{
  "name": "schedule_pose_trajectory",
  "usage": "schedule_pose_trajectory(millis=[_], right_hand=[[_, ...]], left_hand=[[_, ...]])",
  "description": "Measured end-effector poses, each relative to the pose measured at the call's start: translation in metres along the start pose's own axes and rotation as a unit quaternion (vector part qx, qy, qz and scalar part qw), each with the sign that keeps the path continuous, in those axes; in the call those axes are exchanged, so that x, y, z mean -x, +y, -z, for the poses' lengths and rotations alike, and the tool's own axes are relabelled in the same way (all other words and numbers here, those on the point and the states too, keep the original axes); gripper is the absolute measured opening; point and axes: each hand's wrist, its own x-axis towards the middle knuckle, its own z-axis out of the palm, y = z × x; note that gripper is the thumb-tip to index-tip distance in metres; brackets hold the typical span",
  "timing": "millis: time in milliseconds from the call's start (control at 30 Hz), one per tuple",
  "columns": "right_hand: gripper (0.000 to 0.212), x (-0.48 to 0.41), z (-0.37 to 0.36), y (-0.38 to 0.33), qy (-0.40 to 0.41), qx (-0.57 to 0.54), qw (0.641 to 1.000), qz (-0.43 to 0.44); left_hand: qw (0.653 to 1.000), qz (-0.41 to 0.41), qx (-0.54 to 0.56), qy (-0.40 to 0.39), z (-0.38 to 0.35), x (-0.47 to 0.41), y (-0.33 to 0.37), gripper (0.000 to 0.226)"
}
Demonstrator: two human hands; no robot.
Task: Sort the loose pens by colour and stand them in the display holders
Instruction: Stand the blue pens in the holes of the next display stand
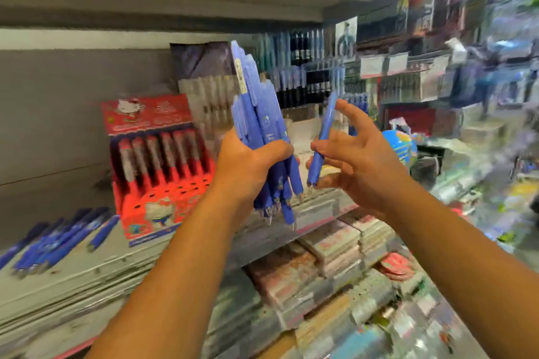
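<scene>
My left hand [248, 163] grips a bundle of several blue pens [259, 114], held upright with the tips pointing down. Just to its right, my right hand [353, 157] pinches a single blue pen [322, 137], also tip down, with the other fingers spread. Several more blue pens [58, 242] lie loose on the shelf at the far left. A red display holder [163, 181] with a row of red-and-white pens stands on the shelf left of my left hand. The whole view is blurred.
A grey shelf [87, 280] runs under the holder, its underside overhead. More pen racks [306, 76] stand behind my hands. A blue globe [399, 146] sits to the right. Stacks of packaged stationery [320, 271] fill the lower shelves.
</scene>
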Motion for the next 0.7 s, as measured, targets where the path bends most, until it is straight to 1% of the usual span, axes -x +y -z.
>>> schedule_pose_trajectory(millis=[167, 267, 300, 433, 467, 567, 633, 700], right_hand=[[0.064, -0.015, 0.058, -0.001, -0.026, 0.011, 1.0, -0.01], [0.066, -0.033, 0.08, 0.003, -0.034, 0.005, 0.999, -0.013], [0.065, -0.04, 0.085, 0.005, -0.035, 0.001, 0.999, -0.012], [0.058, -0.077, 0.102, 0.019, -0.033, -0.006, 0.999, -0.004], [0.056, -0.086, 0.105, 0.023, -0.035, -0.007, 0.999, -0.002], [0.047, -0.116, 0.116, 0.032, -0.04, -0.002, 0.999, 0.013], [0.041, -0.135, 0.122, 0.035, -0.045, 0.008, 0.998, 0.031], [0.037, -0.155, 0.127, 0.038, -0.046, 0.016, 0.997, 0.052]], left_hand=[[1.0, 0.001, 0.003, 0.014, -0.048, -0.019, -0.011, 0.015], [1.0, 0.004, 0.001, 0.029, -0.061, -0.035, -0.019, 0.022], [1.0, 0.002, 0.001, 0.031, -0.063, -0.041, -0.022, 0.021], [0.999, -0.008, -0.004, 0.039, -0.068, -0.069, -0.037, 0.009], [0.999, -0.01, -0.006, 0.045, -0.069, -0.077, -0.041, 0.013], [0.998, -0.015, -0.001, 0.062, -0.071, -0.1, -0.05, 0.012], [0.996, -0.022, -0.007, 0.081, -0.07, -0.114, -0.055, 0.017], [0.995, -0.028, -0.014, 0.095, -0.071, -0.123, -0.058, 0.008]])
